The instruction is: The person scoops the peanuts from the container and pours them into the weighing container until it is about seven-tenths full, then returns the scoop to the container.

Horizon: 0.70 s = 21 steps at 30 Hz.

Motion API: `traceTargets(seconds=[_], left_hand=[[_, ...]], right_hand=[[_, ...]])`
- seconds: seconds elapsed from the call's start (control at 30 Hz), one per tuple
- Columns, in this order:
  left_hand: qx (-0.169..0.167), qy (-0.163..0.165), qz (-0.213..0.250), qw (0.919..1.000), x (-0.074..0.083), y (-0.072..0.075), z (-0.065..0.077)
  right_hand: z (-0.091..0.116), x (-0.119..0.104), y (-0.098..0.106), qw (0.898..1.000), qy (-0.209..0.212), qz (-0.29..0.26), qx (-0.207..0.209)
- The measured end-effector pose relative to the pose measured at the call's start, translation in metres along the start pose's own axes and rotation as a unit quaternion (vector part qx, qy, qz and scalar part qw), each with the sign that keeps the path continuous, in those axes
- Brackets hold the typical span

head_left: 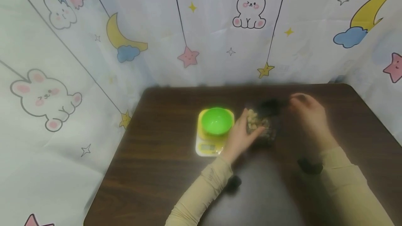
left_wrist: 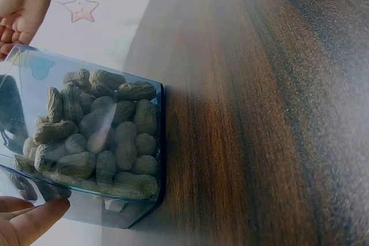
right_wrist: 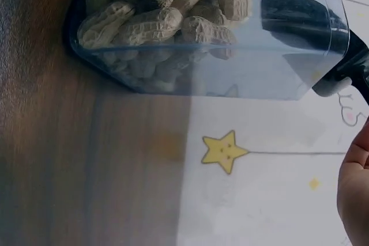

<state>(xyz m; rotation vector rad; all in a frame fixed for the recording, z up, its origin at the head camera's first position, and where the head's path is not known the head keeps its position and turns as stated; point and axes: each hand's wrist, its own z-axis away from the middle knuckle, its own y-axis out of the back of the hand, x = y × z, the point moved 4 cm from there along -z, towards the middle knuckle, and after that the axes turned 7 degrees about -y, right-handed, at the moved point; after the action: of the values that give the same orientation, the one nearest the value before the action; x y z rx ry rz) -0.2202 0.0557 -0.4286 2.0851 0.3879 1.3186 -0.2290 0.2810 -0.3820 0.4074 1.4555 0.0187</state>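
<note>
Peanuts [left_wrist: 86, 133] in their shells lie inside a clear container [right_wrist: 248, 76] on a dark wood counter [head_left: 157, 142] as fingers of a person's left hand [head_left: 240, 137] grip its side and those of the right hand [head_left: 309, 114] hold a black scoop [head_left: 270, 107] reaching inside; to the left, a green bowl [head_left: 216, 121] sits on a scale [head_left: 206, 149]
</note>
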Motion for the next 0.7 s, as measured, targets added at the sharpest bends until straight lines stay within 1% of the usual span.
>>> traceTargets(seconds=[0.07,0.13,0.2,0.27,0.3,0.43,0.47,0.53,0.6,0.67,0.7], left_hand=[[0.002,0.001,0.0,1.0,-0.001,-0.001,0.0],[0.003,-0.001,0.001,1.0,-0.001,-0.002,0.0],[0.005,-0.003,0.001,1.0,-0.002,-0.003,-0.001],[0.006,-0.005,0.001,1.0,-0.002,-0.003,-0.001],[0.006,-0.005,0.004,1.0,-0.002,-0.003,-0.001],[0.006,0.001,0.008,0.9999,-0.002,-0.003,0.0],[0.006,0.003,0.008,0.9999,-0.002,-0.002,0.0],[0.004,0.005,0.009,0.9999,-0.002,-0.002,0.0],[0.002,0.005,0.008,0.9999,-0.002,-0.001,0.0],[0.0,0.004,0.006,1.0,-0.002,0.0,0.0],[-0.001,0.004,0.006,1.0,-0.002,0.0,0.001]], right_hand=[[0.001,-0.003,-0.002,1.0,0.013,0.025,0.003],[0.002,-0.004,-0.004,1.0,0.021,0.0,-0.004],[0.003,-0.005,-0.005,0.998,0.022,-0.052,-0.018],[0.003,-0.005,-0.007,0.993,0.018,-0.111,-0.036],[0.004,-0.006,-0.008,0.991,0.019,-0.126,-0.041],[0.004,-0.008,-0.012,0.99,0.019,-0.127,-0.053],[0.004,-0.008,-0.013,0.994,0.022,-0.094,-0.049],[0.004,-0.008,-0.016,0.998,0.033,-0.03,-0.045],[0.004,-0.006,-0.018,0.998,0.038,0.005,-0.045],[0.003,-0.004,-0.019,0.996,0.051,0.066,-0.03],[0.002,-0.002,-0.019,0.995,0.056,0.072,-0.027]])
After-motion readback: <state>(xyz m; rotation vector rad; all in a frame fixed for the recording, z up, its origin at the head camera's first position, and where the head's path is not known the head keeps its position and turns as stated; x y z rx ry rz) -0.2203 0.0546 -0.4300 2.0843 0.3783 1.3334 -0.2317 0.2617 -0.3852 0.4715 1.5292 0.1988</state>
